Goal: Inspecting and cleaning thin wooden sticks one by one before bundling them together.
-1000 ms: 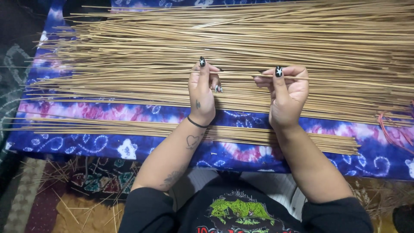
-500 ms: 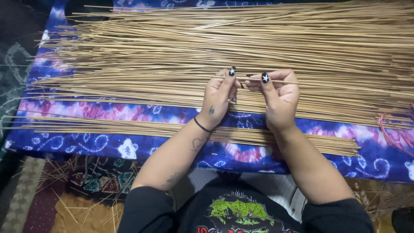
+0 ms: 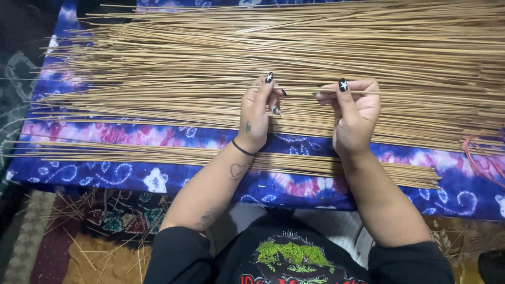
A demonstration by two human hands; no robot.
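Observation:
A wide heap of thin tan sticks [image 3: 210, 58] lies across a blue and purple tie-dye cloth [image 3: 131, 176]. My left hand [image 3: 258, 113] and my right hand [image 3: 355, 113] hover over the heap's front edge, a little apart. Together they pinch a single thin stick [image 3: 302, 92] that runs level between their fingertips and juts out to the right. A narrower bundle of sticks [image 3: 158, 153] lies along the cloth nearer to me, passing under both wrists.
A patterned rug [image 3: 79, 236] with loose stick scraps lies below the cloth at the left. A red cord [image 3: 476, 158] rests on the cloth at the right edge. My dark shirt fills the bottom middle.
My hands drew close together half a second ago and have now spread apart again along the single stick. The heap and the bundle have not moved.

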